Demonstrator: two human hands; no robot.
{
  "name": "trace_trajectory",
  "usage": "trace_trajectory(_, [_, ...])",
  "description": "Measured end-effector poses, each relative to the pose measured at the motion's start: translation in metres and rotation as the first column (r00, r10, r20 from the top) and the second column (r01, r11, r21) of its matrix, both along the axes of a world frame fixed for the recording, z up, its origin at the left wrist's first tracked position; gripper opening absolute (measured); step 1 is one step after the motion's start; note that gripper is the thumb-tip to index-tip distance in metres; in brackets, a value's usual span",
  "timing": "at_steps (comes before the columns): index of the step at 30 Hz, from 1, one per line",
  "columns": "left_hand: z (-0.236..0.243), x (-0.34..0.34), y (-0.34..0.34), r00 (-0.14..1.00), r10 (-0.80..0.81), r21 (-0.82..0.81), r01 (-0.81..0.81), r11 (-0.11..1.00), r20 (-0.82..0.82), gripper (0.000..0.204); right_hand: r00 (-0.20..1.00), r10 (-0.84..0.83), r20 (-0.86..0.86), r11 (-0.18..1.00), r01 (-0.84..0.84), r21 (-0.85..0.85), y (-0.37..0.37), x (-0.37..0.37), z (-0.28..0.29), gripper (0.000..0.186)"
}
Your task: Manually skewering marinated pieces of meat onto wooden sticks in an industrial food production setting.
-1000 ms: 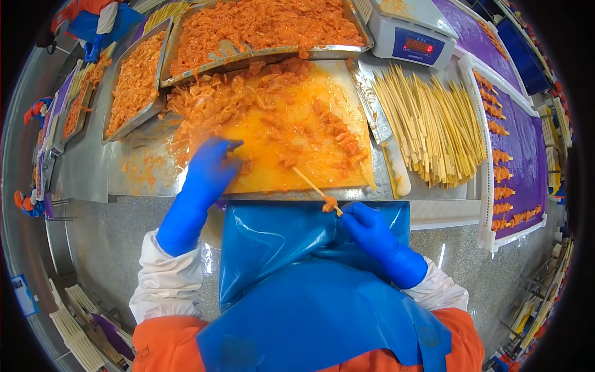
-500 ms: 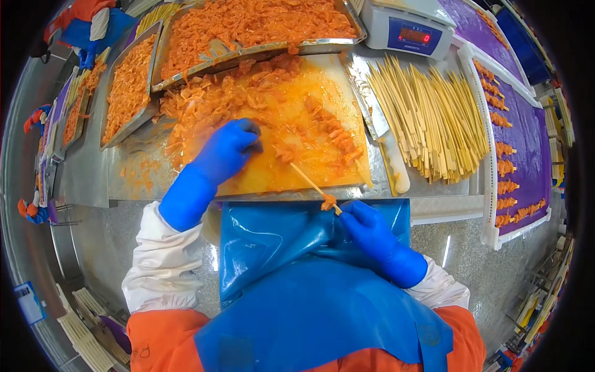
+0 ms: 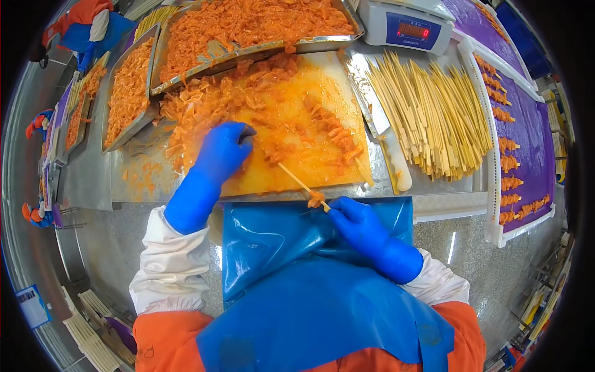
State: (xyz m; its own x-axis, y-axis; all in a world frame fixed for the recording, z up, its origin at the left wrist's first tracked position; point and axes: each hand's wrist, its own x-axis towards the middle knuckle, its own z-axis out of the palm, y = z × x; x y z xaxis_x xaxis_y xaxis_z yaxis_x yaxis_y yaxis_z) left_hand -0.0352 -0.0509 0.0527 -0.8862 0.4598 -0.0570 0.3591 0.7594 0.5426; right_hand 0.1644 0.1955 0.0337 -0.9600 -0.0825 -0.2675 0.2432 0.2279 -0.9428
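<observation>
My right hand (image 3: 359, 224), in a blue glove, pinches the lower end of a bamboo skewer (image 3: 296, 177) over the board's front edge. One orange-marinated meat piece (image 3: 316, 198) sits low on it, just ahead of my fingers. The skewer's far tip touches or enters more meat (image 3: 277, 152) on the yellowish cutting board (image 3: 322, 68). Left of that tip, my gloved left hand (image 3: 224, 152) is closed with fingers curled; what they hold, if anything, is hidden. A loaded meat skewer (image 3: 338, 136) lies on the board's right side. Behind my left hand spreads a loose meat pile (image 3: 204, 102).
Metal trays of meat (image 3: 260, 28) stand behind and left (image 3: 130, 93). To the right are a knife (image 3: 395, 162), a heap of bamboo skewers (image 3: 427, 118), a digital scale (image 3: 406, 31) and a white-rimmed, purple-lined tray (image 3: 536, 142) with several skewers. A co-worker's sleeve (image 3: 99, 25) shows far left.
The skewer and my right hand have shifted slightly left. My left hand has drawn back a little to the left, and the meat at the skewer's tip has moved left too.
</observation>
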Motion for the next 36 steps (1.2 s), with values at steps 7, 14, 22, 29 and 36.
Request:
trace_trajectory(7, [0.005, -0.013, -0.006, 0.994, -0.011, 0.024, 0.009, 1.000, 0.112, 0.021, 1.000, 0.018, 0.007, 1.000, -0.018, -0.004, -0.008, -0.008, 0.001, 0.017])
trace_trajectory(14, [0.004, -0.023, -0.017, 0.995, -0.012, -0.040, 0.016, 0.999, 0.101, 0.020, 0.999, 0.035, 0.029, 0.999, -0.035, 0.004, -0.013, -0.017, 0.003, 0.017])
trace_trajectory(22, [-0.009, -0.002, -0.024, 0.994, 0.016, 0.188, 0.005, 0.982, -0.109, 0.024, 0.998, 0.015, -0.055, 1.000, -0.015, 0.003, -0.018, -0.021, -0.007, 0.018])
trace_trajectory(29, [-0.001, 0.007, -0.013, 0.997, 0.077, 0.059, -0.076, 0.995, -0.022, 0.023, 0.998, 0.038, -0.050, 0.998, -0.035, 0.059, -0.024, -0.026, -0.009, 0.018])
trace_trajectory(36, [-0.008, 0.015, -0.010, 0.983, 0.090, 0.066, -0.081, 0.995, -0.161, 0.025, 0.986, 0.022, -0.163, 0.998, -0.011, 0.069, -0.027, -0.026, -0.002, 0.015])
